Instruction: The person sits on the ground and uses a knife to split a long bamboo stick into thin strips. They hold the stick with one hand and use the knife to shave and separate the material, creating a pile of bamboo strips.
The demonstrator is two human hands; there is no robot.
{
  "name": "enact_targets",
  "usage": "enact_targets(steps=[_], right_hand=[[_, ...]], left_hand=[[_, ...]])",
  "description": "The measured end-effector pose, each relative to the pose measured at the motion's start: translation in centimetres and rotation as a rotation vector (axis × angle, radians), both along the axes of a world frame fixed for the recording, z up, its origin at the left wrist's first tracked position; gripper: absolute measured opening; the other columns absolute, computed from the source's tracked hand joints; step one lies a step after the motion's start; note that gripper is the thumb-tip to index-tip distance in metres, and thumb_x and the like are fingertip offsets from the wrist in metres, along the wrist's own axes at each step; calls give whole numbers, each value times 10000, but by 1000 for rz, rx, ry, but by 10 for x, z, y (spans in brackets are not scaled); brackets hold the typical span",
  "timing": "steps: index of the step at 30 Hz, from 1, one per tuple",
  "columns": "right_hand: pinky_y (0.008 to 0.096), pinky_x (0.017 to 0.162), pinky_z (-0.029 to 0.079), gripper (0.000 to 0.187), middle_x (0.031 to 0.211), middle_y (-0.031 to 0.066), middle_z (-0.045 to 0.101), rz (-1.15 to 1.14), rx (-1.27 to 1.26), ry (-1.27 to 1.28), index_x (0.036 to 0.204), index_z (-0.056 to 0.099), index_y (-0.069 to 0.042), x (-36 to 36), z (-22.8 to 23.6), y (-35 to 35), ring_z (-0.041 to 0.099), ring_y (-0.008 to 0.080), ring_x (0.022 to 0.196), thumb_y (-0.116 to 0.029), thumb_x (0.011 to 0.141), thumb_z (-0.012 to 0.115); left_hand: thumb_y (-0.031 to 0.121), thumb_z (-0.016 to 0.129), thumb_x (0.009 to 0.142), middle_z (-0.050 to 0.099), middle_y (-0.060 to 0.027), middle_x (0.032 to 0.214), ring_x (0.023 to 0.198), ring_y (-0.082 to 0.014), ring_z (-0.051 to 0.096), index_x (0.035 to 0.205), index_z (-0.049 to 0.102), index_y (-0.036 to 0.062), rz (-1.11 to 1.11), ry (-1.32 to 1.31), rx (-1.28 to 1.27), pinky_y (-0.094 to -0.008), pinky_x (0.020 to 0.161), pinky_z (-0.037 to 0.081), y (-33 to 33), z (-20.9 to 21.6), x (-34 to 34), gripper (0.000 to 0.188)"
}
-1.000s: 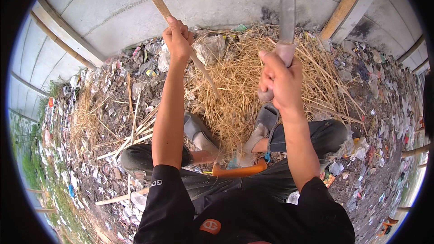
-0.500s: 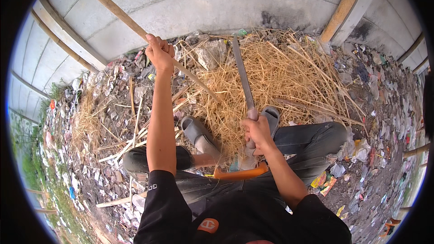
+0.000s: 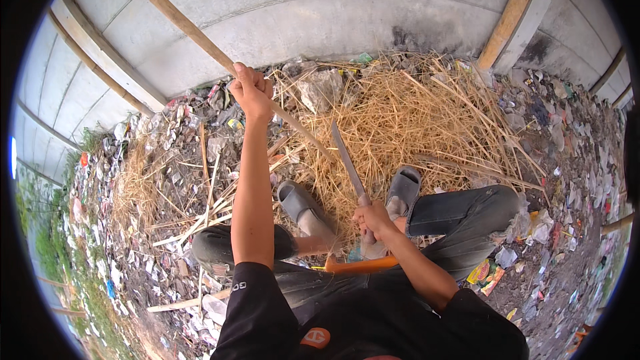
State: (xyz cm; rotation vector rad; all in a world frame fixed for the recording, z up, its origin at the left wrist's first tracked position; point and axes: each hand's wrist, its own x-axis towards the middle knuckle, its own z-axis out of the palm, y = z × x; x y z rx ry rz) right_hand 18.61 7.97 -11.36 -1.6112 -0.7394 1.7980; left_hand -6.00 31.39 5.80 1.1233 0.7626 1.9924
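Note:
My left hand (image 3: 253, 92) is closed around a long bamboo stick (image 3: 187, 25), which slants from the upper left down toward the straw between my feet. In my right hand (image 3: 375, 221) I grip the handle of a machete (image 3: 347, 160). Its long grey blade points up and a little left, over the straw, with its tip close to the stick's lower end. I cannot tell whether blade and stick touch. Beneath both lies a pile of pale straw-like shavings (image 3: 400, 120). My feet, in grey sandals (image 3: 298, 201), stand at the pile's near edge.
A grey concrete panel wall (image 3: 320, 27) rises behind the pile, with a wooden post (image 3: 511, 13) leaning on it at right. A pale rock (image 3: 320, 90) sits by the wall. Litter (image 3: 567, 160) covers the ground on both sides. Under me is an orange seat (image 3: 363, 266).
The machete has come down and nearer to me, its blade tilting further left toward the stick. My left hand still holds the stick. The whole view has shifted slightly.

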Motion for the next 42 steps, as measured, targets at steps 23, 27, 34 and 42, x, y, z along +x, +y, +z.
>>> enact_targets(steps=[23,27,34,42], right_hand=[[313,422,408,140,568,8,480,-275,850,184,787,523,-48,35,226,68,468,105,428,3,821,648],[315,476,429,181,588,-1,443,-474,1379,393,804,467,-77,32,253,66,430,96,446,33,869,595],[362,515,393,268,583,61,547,51,30,-187,672,536,-2,-7,-78,-28,508,176,510,-188,812,669],[326,448,398,196,551,60,556,-308,845,117,703,554,-27,-3,130,54,521,141,451,-64,828,701]], left_hand=[[560,534,1043,271,58,522,438,-66,233,617,257,169,16,52,-64,-273,419,201,-2,16,35,642],[553,541,1042,257,63,524,430,-75,229,636,270,177,28,58,-58,-286,419,186,-1,14,44,616],[544,534,1048,278,60,522,434,-69,244,627,273,174,64,86,-75,-280,419,212,7,9,58,618],[546,539,1046,283,58,517,438,-63,259,607,268,161,86,50,-79,-265,417,222,-7,14,44,644]])
